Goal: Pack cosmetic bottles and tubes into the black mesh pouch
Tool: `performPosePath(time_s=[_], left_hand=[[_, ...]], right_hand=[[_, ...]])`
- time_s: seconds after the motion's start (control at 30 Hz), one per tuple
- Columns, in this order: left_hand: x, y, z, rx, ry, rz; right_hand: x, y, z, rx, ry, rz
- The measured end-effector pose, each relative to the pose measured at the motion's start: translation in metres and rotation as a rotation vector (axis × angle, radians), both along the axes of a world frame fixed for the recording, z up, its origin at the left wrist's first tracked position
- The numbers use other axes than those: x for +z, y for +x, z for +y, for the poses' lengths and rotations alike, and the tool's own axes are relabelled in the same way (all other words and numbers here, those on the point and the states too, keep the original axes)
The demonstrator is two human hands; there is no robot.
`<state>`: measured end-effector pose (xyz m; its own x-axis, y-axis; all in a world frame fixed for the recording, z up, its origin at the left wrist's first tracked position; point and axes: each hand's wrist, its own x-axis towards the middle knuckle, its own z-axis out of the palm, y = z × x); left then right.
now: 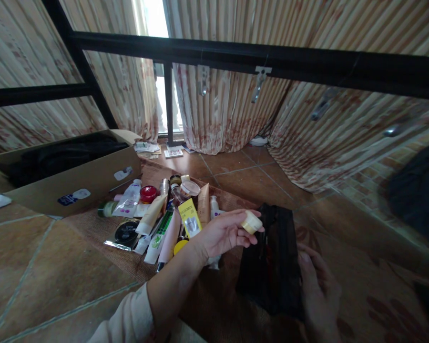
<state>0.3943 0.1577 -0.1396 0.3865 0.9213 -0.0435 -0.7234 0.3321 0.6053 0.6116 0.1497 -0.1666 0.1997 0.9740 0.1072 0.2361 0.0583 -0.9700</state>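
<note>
Between the fingertips of my left hand [223,236] is a small cream jar [251,222], pale yellow with a lighter lid. It is held just above the left edge of a black pouch [277,267], whose top gapes open. My right hand [318,286] grips the pouch's right edge, thumb on top, with some fingers hidden or dim. Left of the pouch lies a pile of cosmetics: a yellow box [190,218], a red-lidded jar [148,194], a round black compact [126,232], a cream-coloured tube [152,213] and several other tubes and bottles.
The cosmetics rest on a brown woven mat [93,228] over floor tiles [25,267]. A cardboard box [93,183] with black cloth inside stands at the left. Dark metal bars [218,50] cross in front of curtains [229,109], with clips hanging down. Papers [148,148] lie behind.
</note>
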Motion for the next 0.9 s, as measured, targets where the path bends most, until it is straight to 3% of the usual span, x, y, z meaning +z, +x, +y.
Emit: performPosePath(time_s=[0.43,0.67,0.9], left_hand=[[-0.0056,0.0023,0.0042,0.05,-0.108,-0.016],[-0.0057,0.0028,0.0041,0.09,-0.13,0.016],[-0.006,0.0025,0.0046,0.092,-0.124,0.028]], right_hand=[[0.0036,-0.002,-0.0001,-0.021,0.066,-0.061],[0.004,-0.0033,-0.0019,-0.041,-0.028,0.032],[0.0045,-0.0018,0.0002,-0.035,-0.049,-0.022]])
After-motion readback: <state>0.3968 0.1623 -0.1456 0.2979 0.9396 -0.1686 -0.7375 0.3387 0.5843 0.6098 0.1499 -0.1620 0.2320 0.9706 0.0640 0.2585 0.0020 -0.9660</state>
